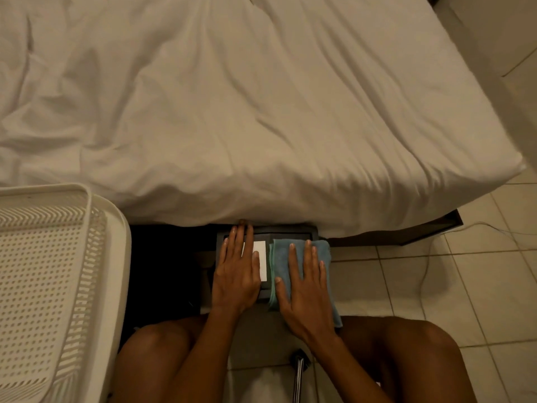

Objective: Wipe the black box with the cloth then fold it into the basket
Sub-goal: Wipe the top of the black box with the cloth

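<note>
While flat-pressed (right hand [308,289]), cloth [283,257] runs lengthwise away.

a: any writing you can read here?

b: none. the only candidate is the white label [259,260] on top of the black box [263,234], and it looks blank.

a: all of it?

b: the left hand [236,274] covers its left edge, so that strip can't be checked. no brand, number or sign shows elsewhere.
</note>
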`<act>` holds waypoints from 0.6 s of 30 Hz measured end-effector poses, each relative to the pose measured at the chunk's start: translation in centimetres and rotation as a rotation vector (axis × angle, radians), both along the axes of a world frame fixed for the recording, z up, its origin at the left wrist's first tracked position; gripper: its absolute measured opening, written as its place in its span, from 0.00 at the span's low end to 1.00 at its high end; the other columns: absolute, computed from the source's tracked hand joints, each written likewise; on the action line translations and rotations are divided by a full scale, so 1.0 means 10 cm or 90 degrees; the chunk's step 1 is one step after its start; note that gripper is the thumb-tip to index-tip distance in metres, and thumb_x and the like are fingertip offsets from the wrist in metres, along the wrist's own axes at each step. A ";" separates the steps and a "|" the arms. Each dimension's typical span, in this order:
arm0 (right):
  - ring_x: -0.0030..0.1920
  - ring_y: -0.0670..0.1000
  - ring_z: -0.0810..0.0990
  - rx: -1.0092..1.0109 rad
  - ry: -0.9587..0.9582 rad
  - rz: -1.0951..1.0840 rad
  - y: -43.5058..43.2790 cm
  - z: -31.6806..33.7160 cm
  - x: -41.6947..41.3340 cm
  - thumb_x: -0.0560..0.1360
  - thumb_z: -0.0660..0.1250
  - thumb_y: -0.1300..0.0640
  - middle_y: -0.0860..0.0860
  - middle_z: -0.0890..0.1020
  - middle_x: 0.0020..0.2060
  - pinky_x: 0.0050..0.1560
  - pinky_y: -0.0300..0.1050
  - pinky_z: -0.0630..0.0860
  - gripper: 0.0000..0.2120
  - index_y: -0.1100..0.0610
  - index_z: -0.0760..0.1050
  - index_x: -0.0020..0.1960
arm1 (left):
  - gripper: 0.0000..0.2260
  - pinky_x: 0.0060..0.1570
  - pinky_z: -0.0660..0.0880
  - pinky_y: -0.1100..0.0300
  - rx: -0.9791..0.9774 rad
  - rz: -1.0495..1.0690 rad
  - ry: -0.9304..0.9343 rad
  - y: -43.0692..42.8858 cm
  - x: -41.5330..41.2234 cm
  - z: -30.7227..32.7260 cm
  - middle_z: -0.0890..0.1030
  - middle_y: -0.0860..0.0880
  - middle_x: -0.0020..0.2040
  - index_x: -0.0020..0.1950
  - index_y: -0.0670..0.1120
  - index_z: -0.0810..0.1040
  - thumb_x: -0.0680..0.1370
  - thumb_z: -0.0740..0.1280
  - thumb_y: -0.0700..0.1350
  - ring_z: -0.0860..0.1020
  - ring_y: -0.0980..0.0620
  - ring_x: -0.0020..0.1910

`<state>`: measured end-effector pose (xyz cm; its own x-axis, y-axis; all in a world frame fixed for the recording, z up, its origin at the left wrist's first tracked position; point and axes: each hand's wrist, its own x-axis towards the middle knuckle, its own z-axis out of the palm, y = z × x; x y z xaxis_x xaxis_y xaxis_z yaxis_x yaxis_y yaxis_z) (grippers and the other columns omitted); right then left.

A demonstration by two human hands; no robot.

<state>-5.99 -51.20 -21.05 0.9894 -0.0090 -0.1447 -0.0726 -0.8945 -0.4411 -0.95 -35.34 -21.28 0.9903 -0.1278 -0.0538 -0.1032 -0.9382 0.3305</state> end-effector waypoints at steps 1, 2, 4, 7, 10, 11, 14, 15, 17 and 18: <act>0.80 0.51 0.34 -0.002 0.001 -0.008 0.01 -0.01 -0.02 0.81 0.45 0.36 0.52 0.35 0.80 0.79 0.56 0.41 0.35 0.48 0.35 0.80 | 0.26 0.80 0.46 0.54 -0.001 -0.003 0.002 0.00 0.00 0.00 0.46 0.47 0.82 0.82 0.45 0.45 0.84 0.46 0.51 0.45 0.51 0.82; 0.80 0.51 0.34 -0.009 0.001 -0.014 0.01 -0.01 -0.01 0.81 0.45 0.36 0.52 0.35 0.80 0.79 0.56 0.40 0.35 0.48 0.35 0.80 | 0.26 0.80 0.45 0.55 -0.001 -0.005 0.002 0.00 0.01 -0.01 0.45 0.48 0.82 0.82 0.46 0.44 0.84 0.45 0.51 0.45 0.51 0.82; 0.80 0.51 0.34 -0.026 -0.004 -0.021 0.02 -0.01 0.07 0.81 0.45 0.37 0.52 0.35 0.80 0.79 0.55 0.39 0.34 0.48 0.35 0.80 | 0.27 0.80 0.42 0.56 0.000 -0.008 0.000 -0.01 0.01 -0.01 0.44 0.48 0.82 0.82 0.46 0.43 0.84 0.43 0.52 0.43 0.51 0.81; 0.79 0.51 0.32 -0.039 0.007 -0.011 0.01 0.04 0.26 0.82 0.46 0.38 0.53 0.33 0.79 0.79 0.54 0.37 0.34 0.48 0.33 0.80 | 0.27 0.80 0.42 0.56 0.001 -0.011 0.003 -0.01 0.01 -0.01 0.42 0.49 0.82 0.82 0.47 0.41 0.84 0.42 0.53 0.41 0.52 0.81; 0.79 0.51 0.31 -0.028 0.021 -0.001 0.01 0.07 0.25 0.82 0.47 0.38 0.52 0.33 0.79 0.79 0.55 0.37 0.34 0.48 0.33 0.80 | 0.27 0.80 0.44 0.55 0.002 -0.009 0.010 0.00 0.01 -0.01 0.42 0.48 0.82 0.82 0.47 0.41 0.84 0.43 0.52 0.41 0.52 0.81; 0.79 0.51 0.31 -0.022 0.022 -0.003 0.01 0.08 0.18 0.82 0.46 0.38 0.52 0.33 0.79 0.79 0.56 0.37 0.34 0.48 0.33 0.80 | 0.27 0.80 0.44 0.55 0.000 -0.008 0.011 0.00 0.01 -0.01 0.42 0.48 0.82 0.82 0.47 0.41 0.84 0.44 0.52 0.41 0.52 0.81; 0.79 0.51 0.31 -0.010 0.036 -0.021 0.06 0.08 -0.09 0.80 0.42 0.35 0.52 0.33 0.79 0.79 0.59 0.40 0.34 0.47 0.35 0.80 | 0.27 0.80 0.45 0.55 -0.002 -0.010 0.005 0.01 0.00 -0.03 0.43 0.49 0.82 0.82 0.48 0.42 0.84 0.44 0.52 0.43 0.52 0.82; 0.79 0.51 0.32 -0.014 0.043 -0.028 0.09 0.07 -0.12 0.80 0.40 0.35 0.52 0.33 0.79 0.79 0.60 0.41 0.34 0.47 0.35 0.80 | 0.27 0.80 0.44 0.56 0.000 -0.009 0.002 0.01 0.01 -0.04 0.43 0.50 0.82 0.82 0.48 0.42 0.84 0.44 0.53 0.43 0.52 0.82; 0.79 0.52 0.32 -0.037 0.043 -0.028 0.11 0.06 -0.06 0.80 0.40 0.36 0.53 0.33 0.79 0.79 0.60 0.42 0.34 0.47 0.35 0.80 | 0.27 0.79 0.41 0.57 -0.003 -0.004 -0.006 0.01 0.03 -0.06 0.44 0.50 0.82 0.82 0.49 0.43 0.84 0.44 0.53 0.43 0.53 0.81; 0.79 0.53 0.33 -0.047 0.037 -0.020 0.11 0.07 0.01 0.80 0.41 0.36 0.54 0.34 0.79 0.79 0.60 0.43 0.33 0.48 0.35 0.80 | 0.27 0.79 0.40 0.58 -0.005 -0.003 -0.009 0.01 0.03 -0.06 0.44 0.50 0.82 0.82 0.49 0.43 0.84 0.45 0.53 0.43 0.53 0.81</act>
<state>-5.91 -50.13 -20.34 0.9786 -0.0521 -0.1992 -0.1241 -0.9213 -0.3685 -0.61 -35.27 -21.90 0.9905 -0.1325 -0.0382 -0.1122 -0.9353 0.3356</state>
